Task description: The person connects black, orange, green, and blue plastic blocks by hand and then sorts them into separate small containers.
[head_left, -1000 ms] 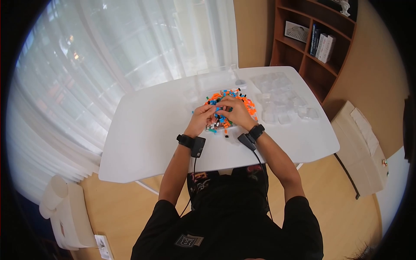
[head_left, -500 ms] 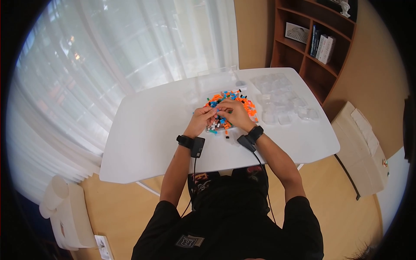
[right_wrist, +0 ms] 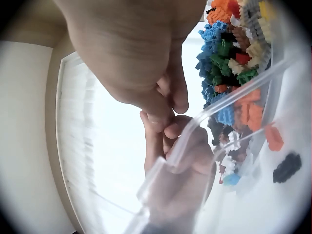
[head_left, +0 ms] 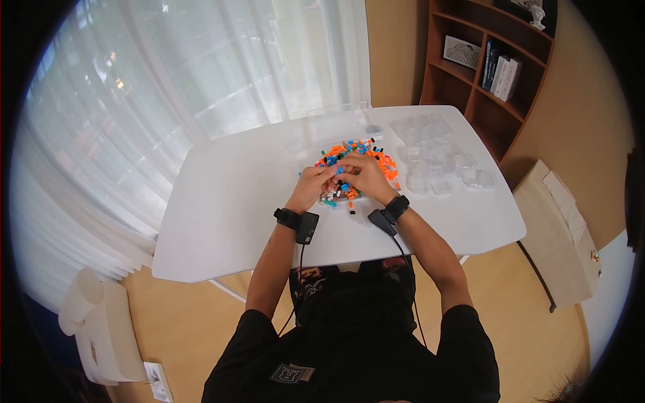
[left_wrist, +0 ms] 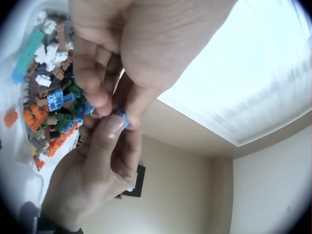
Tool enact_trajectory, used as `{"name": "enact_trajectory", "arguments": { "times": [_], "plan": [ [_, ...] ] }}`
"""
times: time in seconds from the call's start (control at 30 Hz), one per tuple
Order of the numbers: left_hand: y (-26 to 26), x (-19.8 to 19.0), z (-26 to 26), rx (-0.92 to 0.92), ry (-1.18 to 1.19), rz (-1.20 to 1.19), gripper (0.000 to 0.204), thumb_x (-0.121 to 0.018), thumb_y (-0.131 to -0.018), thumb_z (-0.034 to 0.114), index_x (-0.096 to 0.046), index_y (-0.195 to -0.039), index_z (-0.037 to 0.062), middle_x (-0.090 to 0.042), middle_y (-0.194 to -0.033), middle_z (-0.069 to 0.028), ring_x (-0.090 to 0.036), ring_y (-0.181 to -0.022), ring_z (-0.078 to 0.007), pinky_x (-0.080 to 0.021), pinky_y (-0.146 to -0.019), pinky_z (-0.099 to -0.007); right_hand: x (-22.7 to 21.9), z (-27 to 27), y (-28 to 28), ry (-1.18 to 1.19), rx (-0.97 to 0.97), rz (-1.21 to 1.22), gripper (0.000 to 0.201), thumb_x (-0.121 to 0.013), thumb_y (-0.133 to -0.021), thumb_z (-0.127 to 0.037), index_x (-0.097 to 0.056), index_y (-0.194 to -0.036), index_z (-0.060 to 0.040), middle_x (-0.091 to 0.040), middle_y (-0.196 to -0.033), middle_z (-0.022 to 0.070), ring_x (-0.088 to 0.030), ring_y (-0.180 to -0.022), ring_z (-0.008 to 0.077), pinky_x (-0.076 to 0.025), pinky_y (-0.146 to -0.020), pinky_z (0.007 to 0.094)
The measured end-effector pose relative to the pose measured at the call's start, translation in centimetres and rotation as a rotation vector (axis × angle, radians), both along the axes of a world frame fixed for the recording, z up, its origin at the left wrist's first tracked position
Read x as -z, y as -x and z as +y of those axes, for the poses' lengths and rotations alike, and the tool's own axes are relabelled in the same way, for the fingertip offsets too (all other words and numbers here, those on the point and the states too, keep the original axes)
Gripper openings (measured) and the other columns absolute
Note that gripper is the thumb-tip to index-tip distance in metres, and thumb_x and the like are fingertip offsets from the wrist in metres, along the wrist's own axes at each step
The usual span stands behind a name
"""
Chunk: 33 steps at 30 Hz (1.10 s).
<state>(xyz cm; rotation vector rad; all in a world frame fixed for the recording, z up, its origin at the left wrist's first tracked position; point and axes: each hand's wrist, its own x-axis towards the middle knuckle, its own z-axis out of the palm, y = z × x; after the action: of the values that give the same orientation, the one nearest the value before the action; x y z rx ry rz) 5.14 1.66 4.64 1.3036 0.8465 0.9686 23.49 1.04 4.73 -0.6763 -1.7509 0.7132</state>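
Note:
Both hands meet over a heap of small coloured bricks (head_left: 386, 163) in the head view. The left hand (head_left: 312, 187) pinches a small blue piece (left_wrist: 123, 117), visible between the fingertips in the left wrist view. Opposite it, the right hand (head_left: 368, 176) has its thumb and finger on the same piece, with the fingertips of both hands touching. The right wrist view shows the right hand (right_wrist: 136, 58) above the left hand (right_wrist: 180, 180), the piece hidden by fingers. Orange, blue, green, white and brown bricks (right_wrist: 224, 63) lie beside them.
Clear plastic boxes (head_left: 437, 151) cover the right part of the white table (head_left: 222, 201). A transparent container (head_left: 336, 121) stands behind the heap. Loose orange (right_wrist: 274, 138) and black (right_wrist: 287, 168) bricks lie beside it, and clear plastic edges (right_wrist: 234, 100) cross the right wrist view.
The right hand's fingers have shifted slightly and closed in around the blue piece beside the left fingertips. Both arms stay almost where they were.

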Motion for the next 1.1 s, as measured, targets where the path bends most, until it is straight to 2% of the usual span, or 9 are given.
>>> {"name": "enact_trajectory", "arguments": {
  "times": [0.27,0.33,0.43,0.63,0.87,0.97,1.03,1.07,1.1],
  "plan": [
    [0.7,-0.1,0.5,0.048,-0.105,0.095,0.035,-0.058,-0.095,0.026,-0.056,-0.067,0.0055,-0.05,-0.059,0.0027,-0.044,-0.051,-0.0037,-0.034,-0.047,-0.02,0.5,0.4,-0.4,0.087,-0.06,0.017,0.016,-0.071,-0.079,0.001,-0.065,-0.094,0.0025,-0.06,-0.078,0.0042,-0.059,-0.065,0.0087,-0.048,-0.058,0.0222],
    [1.1,0.1,0.7,0.134,-0.065,0.077,0.031,-0.055,-0.097,0.026,-0.054,-0.073,0.0061,-0.048,-0.062,0.0036,-0.043,-0.052,-0.0038,-0.035,-0.049,-0.0195,0.4,0.5,-0.4,0.301,-0.187,0.146,0.016,-0.071,-0.08,-0.001,-0.066,-0.094,0.0025,-0.062,-0.078,0.004,-0.062,-0.067,0.0082,-0.048,-0.058,0.0217],
    [1.0,0.2,0.7,0.126,-0.042,0.039,0.031,-0.055,-0.097,0.027,-0.055,-0.073,0.0063,-0.047,-0.06,0.004,-0.042,-0.052,-0.004,-0.035,-0.048,-0.0197,-0.6,0.0,-1.0,0.39,-0.17,0.115,0.017,-0.071,-0.081,-0.002,-0.066,-0.096,0.0025,-0.063,-0.076,0.0035,-0.063,-0.068,0.0082,-0.048,-0.058,0.0214],
    [0.4,0.1,0.3,0.044,-0.074,0.134,0.034,-0.055,-0.096,0.028,-0.056,-0.071,0.006,-0.049,-0.06,0.004,-0.042,-0.05,-0.0035,-0.034,-0.046,-0.0189,0.3,0.3,-0.3,0.16,-0.088,0.036,0.02,-0.072,-0.08,-0.005,-0.066,-0.099,0.0013,-0.063,-0.071,0.0031,-0.06,-0.061,0.0065,-0.046,-0.055,0.0208],
    [0.3,0.0,0.2,0.016,-0.057,0.127,0.035,-0.053,-0.097,0.029,-0.057,-0.071,0.0053,-0.051,-0.06,0.003,-0.042,-0.047,-0.0037,-0.033,-0.045,-0.0196,-0.3,0.1,-0.7,0.282,-0.1,-0.037,0.021,-0.072,-0.08,-0.006,-0.066,-0.098,0.0013,-0.063,-0.068,0.0031,-0.056,-0.055,0.0059,-0.044,-0.052,0.0203],
    [0.3,-0.3,0.1,0.036,-0.051,0.091,0.034,-0.052,-0.098,0.028,-0.06,-0.076,0.003,-0.05,-0.061,0.0029,-0.042,-0.047,-0.0042,-0.034,-0.045,-0.0203,-0.2,0.5,-0.8,0.292,-0.03,0.011,0.02,-0.071,-0.081,-0.008,-0.066,-0.098,0.0009,-0.064,-0.067,0.0039,-0.056,-0.052,0.0067,-0.045,-0.052,0.0212],
    [0.0,-0.7,-0.4,0.013,-0.073,0.035,0.03,-0.052,-0.098,0.025,-0.062,-0.083,0.0006,-0.049,-0.063,0.003,-0.042,-0.048,-0.0044,-0.034,-0.045,-0.0208,0.0,1.0,-1.1,0.211,0.129,0.16,0.021,-0.071,-0.08,-0.008,-0.066,-0.099,0.0012,-0.066,-0.075,0.0065,-0.062,-0.062,0.0101,-0.048,-0.057,0.0227],
    [0.1,-0.6,-0.2,0.014,-0.076,0.035,0.03,-0.052,-0.098,0.025,-0.062,-0.083,0.0006,-0.049,-0.063,0.003,-0.042,-0.048,-0.0044,-0.034,-0.045,-0.0208,-0.1,1.3,-1.5,0.208,0.129,0.16,0.021,-0.071,-0.08,-0.008,-0.066,-0.099,0.0012,-0.066,-0.075,0.0065,-0.062,-0.062,0.0101,-0.048,-0.057,0.0227],
    [0.3,-0.4,0.0,0.022,-0.06,0.025,0.028,-0.053,-0.096,0.022,-0.063,-0.085,-0.0009,-0.05,-0.064,0.0027,-0.042,-0.047,-0.0047,-0.034,-0.044,-0.0209,-0.2,1.6,-2.0,0.091,0.275,0.086,0.023,-0.071,-0.079,-0.008,-0.066,-0.1,0.0012,-0.067,-0.08,0.0083,-0.064,-0.069,0.0134,-0.05,-0.062,0.0241]
  ]
}}
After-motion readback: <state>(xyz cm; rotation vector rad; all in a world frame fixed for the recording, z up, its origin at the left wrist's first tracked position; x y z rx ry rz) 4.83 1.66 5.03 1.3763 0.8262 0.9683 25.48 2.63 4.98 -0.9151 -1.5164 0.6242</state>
